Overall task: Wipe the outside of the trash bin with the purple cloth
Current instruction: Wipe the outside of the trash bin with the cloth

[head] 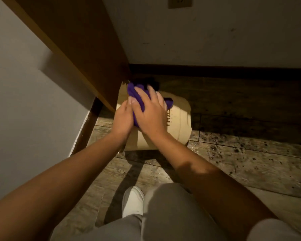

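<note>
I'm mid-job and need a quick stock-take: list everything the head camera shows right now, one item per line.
trash bin: one, cream, lettered side facing up, on the floor by the wooden panel
purple cloth: one, purple, bunched on the bin under both hands
wooden panel: one, brown, upper left, slanting down to the bin
wall outlet: one, beige, top of the far wall
floor: wood-look planks, dark speckles at right
shoe: one, white, bottom centre
trousers: grey, bottom edge
left hand: on the cloth's left edge
right hand: spread flat over the cloth
</note>
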Tool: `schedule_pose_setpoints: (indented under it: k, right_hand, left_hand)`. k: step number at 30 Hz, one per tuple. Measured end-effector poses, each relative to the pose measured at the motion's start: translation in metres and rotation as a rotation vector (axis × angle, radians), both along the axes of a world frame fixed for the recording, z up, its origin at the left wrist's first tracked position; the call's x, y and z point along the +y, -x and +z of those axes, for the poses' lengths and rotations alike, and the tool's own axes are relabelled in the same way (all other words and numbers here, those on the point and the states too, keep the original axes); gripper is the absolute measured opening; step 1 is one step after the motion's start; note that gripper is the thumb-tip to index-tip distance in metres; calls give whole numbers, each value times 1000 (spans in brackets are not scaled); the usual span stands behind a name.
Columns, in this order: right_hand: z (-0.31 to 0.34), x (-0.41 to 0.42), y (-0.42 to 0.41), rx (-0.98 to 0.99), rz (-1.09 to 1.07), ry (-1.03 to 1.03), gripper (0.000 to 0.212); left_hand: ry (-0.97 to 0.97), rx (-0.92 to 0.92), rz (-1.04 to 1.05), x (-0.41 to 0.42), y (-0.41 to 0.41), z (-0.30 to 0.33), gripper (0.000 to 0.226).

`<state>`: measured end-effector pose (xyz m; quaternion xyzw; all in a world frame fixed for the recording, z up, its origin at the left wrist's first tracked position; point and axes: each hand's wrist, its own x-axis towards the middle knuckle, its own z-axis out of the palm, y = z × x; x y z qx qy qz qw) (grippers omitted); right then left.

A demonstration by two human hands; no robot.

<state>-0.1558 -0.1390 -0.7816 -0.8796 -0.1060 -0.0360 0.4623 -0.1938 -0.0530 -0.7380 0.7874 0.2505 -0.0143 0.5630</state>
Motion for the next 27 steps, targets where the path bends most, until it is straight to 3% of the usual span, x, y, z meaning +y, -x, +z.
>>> schedule_pose_setpoints:
  k: [5,8,10,12,16,20,23,27]
  right_hand:
    - [-63,-33,-6,72,-109,155,47]
    - [-92,-79,-25,316,-270,95,42]
    - [-100,-99,-25,440,-345,7,34]
    - [-95,-94,-14,386,-319,-44,30]
    - [-55,-33,16,135,-74,-140,32]
    - [-20,13,31,22,63,-91,38]
    - [-50,-16,19,83,-28,16,43]
    - [-107,-86,9,353,-287,-43,35]
  left_hand:
    - [-1,125,123,19,20,-18,50]
    - [-60,105,144,21,20,-19,57]
    - [-122,82,122,20,19,-19,46]
    - [-132,65,106,20,15,-20,41]
    - [-99,71,99,18,2,-19,68]
    - [-109,45,58,19,-4,-15,69]
    - [-136,46,70,25,1,-19,65]
    - [-143,50,116,27,5,-22,54]
